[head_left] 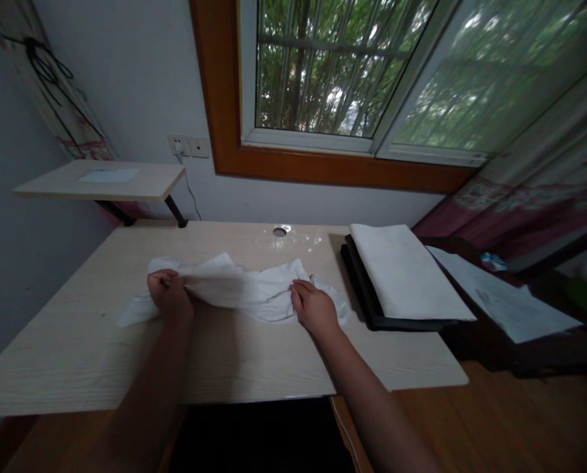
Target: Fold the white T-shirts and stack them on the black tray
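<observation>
A crumpled white cloth point(238, 289) stretches sideways across the pale wooden desk point(100, 368). Its exact kind does not show. My left hand point(172, 297) is closed on the cloth near its left end, and loose ends hang out past that hand onto the desktop. At the right part of the cloth, my right hand point(317, 307) pinches the fabric between thumb and fingers. A bunched bit of cloth lies beyond the right hand. Between my hands the fabric is wrinkled, with its upper edge raised in small peaks.
On the desk's right stands a black case-like object point(362, 289) with white sheets point(411, 276) on top. Further right, loose paper point(505, 295) lies on a dark surface. A raised shelf point(150, 180) stands at back left, a cable hole point(280, 232) at the back edge.
</observation>
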Motion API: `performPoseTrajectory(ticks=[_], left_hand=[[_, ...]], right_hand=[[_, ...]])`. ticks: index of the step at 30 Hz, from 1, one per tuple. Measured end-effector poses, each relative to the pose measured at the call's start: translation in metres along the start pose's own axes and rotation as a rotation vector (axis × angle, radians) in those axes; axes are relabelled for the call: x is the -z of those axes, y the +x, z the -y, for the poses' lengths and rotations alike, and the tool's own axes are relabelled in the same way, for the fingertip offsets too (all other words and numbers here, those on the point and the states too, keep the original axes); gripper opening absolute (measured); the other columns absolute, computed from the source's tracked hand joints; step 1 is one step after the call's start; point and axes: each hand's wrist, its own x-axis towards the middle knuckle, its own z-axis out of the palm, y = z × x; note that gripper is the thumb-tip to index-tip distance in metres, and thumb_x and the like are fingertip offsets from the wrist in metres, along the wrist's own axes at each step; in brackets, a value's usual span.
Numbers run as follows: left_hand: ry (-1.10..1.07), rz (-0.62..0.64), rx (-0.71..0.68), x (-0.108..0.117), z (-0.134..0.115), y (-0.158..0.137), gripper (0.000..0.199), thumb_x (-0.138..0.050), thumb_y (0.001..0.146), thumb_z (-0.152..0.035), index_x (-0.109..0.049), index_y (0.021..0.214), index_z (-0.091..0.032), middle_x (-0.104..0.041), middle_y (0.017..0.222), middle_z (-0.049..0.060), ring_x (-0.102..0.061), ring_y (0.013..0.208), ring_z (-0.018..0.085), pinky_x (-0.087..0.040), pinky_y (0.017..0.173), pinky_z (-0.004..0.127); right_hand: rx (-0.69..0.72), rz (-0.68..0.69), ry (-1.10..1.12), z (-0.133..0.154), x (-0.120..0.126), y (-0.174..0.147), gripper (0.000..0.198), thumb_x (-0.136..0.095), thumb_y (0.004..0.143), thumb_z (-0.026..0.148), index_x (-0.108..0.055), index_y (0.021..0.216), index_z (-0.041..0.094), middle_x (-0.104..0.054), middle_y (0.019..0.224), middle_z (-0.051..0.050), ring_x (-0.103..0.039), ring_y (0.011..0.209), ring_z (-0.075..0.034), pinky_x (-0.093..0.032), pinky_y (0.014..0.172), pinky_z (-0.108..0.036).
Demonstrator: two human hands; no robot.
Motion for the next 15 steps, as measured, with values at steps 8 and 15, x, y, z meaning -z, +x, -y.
performPoseTrajectory(ticks=[8,15], left_hand=[[-0.124,-0.083,-0.184,0.001,-0.013,-0.002,0.022,-0.051,0.062,-0.014,-0.042,0.079,-0.025,-0.051,0.077,-0.002,-0.054,0.076,0.018,-0.045,0.076,0.033],[-0.312,0.120,-0.277,0.003,-0.022,-0.011,0.015,-0.054,0.068,-0.016,-0.046,0.078,-0.023,-0.055,0.069,-0.003,-0.053,0.066,0.015,-0.043,0.067,0.030]], right_hand=[[-0.159,-0.122,-0.151,-0.008,0.000,0.000,0.024,-0.055,0.099,0.029,-0.075,0.110,0.023,-0.074,0.122,-0.010,-0.073,0.084,-0.022,-0.056,0.075,-0.034],[-0.264,-0.025,-0.270,-0.008,0.006,0.000,0.030,-0.049,0.102,0.029,-0.072,0.118,0.020,-0.069,0.130,-0.009,-0.071,0.090,-0.019,-0.050,0.076,-0.030]])
